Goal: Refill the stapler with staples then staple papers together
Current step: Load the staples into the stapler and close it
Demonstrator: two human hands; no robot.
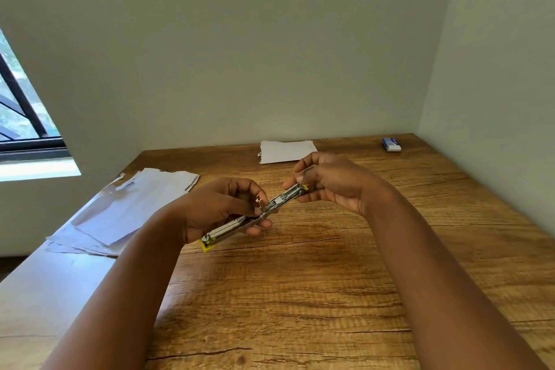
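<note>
Now the left hand (219,209) grips the lower end of the opened stapler (255,215) at frame centre; its long axis climbs rightward to the right hand (329,182), which pinches the upper end above the table (300,294).

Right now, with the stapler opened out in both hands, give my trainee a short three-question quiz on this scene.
1. True or false: the stapler lies flat on the wooden table.
2. Which hand grips the stapler end nearer the wall? A) left hand B) right hand
3. Fill in: the small blue and white box sits near the table's far ____ corner.

Key:
1. False; the left hand and right hand hold it opened out above the table.
2. B.
3. Right; the paper stack lies along the left edge, and a single sheet at the far edge.
</note>
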